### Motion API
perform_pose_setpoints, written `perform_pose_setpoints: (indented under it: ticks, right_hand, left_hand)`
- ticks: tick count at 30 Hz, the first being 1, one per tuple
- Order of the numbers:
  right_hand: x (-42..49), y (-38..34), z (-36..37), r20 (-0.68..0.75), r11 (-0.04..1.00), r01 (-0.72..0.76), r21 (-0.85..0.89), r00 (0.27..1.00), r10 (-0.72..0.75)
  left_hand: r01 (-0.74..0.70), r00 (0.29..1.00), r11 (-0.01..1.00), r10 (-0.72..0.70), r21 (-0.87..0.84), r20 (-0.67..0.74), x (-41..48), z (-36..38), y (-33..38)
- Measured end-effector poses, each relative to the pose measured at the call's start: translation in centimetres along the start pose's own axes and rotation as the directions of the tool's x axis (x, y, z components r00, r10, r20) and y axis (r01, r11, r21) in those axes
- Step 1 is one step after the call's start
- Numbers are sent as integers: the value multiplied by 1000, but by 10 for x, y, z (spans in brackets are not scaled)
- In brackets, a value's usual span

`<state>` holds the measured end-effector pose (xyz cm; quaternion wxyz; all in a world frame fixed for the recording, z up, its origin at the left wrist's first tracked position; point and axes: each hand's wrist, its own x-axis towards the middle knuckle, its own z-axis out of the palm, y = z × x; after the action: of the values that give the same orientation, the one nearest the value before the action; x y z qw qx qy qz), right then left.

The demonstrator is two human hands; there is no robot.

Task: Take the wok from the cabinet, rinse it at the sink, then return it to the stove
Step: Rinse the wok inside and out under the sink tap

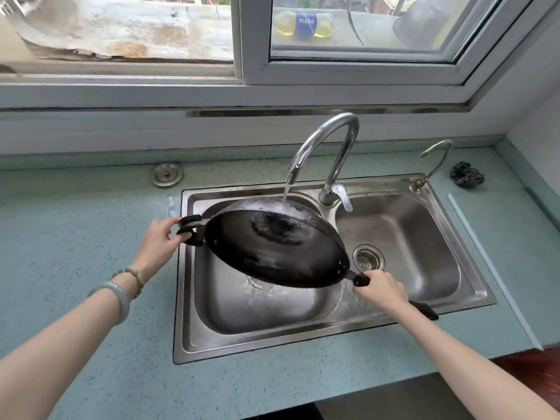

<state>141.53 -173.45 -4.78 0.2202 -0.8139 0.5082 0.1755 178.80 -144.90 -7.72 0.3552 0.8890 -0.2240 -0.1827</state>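
Observation:
A black wok [272, 247] hangs tilted over the left basin of the steel double sink [472, 280], its inside facing me. Water runs from the chrome faucet [327, 140] onto the wok's far rim and spills down into the basin. My left hand [160, 237] grips the small loop handle at the wok's left side. My right hand [381, 289] is closed around the long black handle at the lower right, whose end sticks out past my wrist.
A teal countertop [75, 237] surrounds the sink. A metal sink plug [167, 174] lies at the back left. A small second tap [436, 159] and a steel scourer [466, 174] stand at the back right. A window [242, 40] runs along the back wall.

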Motion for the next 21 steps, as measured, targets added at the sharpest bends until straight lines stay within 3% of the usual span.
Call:
perform_pose_setpoints:
  ticks: [5,11,21]
  right_hand:
    - [-3,-1,3,135,999,18,-35,991,-13]
    - [2,-3,3,268,997,82,3,960,-80]
    - [15,0,8,151,976,210,-47,968,-201]
  left_hand:
    - [-33,997,999,35,-34,66,14,-4,16]
    - [31,996,999,-28,-40,79,33,-1,26]
    - [167,986,984,-165,-61,36,69,22,43]
